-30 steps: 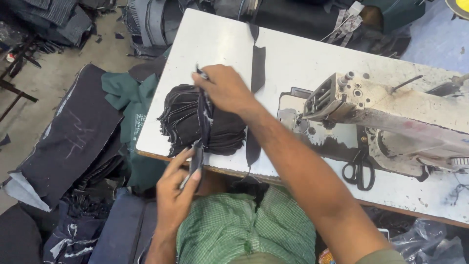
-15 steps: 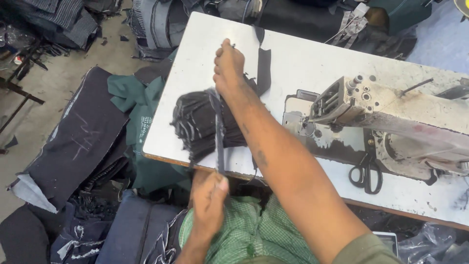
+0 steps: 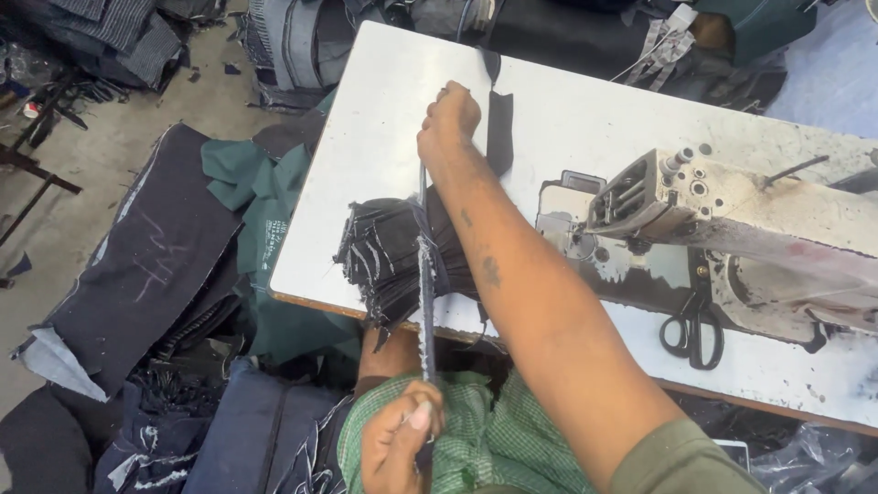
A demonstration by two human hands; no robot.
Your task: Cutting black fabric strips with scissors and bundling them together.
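right hand (image 3: 448,119) fisted on top end of a thin dark strip (image 3: 425,302), out over the white counter (image 3: 585,110). left hand (image 3: 402,444) pinches the strip's lower end below the counter's near edge, over green checked cloth (image 3: 494,439). strip taut across a bundle of dark fabric pieces (image 3: 389,256) at the near left edge. sewing machine (image 3: 732,220) right, black scissors (image 3: 693,329) near it.

The right hand (image 3: 447,117) is stretched far forward on a nearly straight bare arm that crosses the view from the lower right, its fingers curled into a tight fist with the knuckles up. The left hand (image 3: 400,445) is drawn back close to the body at the bottom edge, forearm bent in, fingers and thumb pinched shut. The two hands are well apart, one almost straight ahead of the other.
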